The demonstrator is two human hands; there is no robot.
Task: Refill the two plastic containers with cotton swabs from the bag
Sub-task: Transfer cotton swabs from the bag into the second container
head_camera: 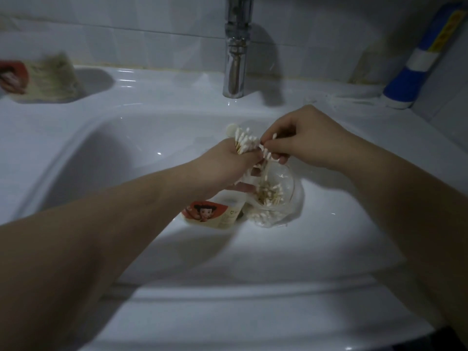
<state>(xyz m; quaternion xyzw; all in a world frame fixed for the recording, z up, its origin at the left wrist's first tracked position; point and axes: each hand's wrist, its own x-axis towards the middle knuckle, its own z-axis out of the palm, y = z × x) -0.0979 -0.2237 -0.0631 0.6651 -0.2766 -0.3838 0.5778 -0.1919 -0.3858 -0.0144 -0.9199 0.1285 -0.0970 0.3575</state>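
Head view | thin white-tipped swabs, clear round plastic container, glossy printed bag | white glazed sink, chrome tap, tiled wall | your left hand grips a bunch of swabs; your right hand pinches a few beside it; container just below both hands, bag under your left wrist.

cotton swab bunch, white tips up, gripped upright in the left fingers, loose swabs pinched by the right fingers, clear plastic container just below both, partly filled with swabs, cartoon-labelled bag beneath the left fingers
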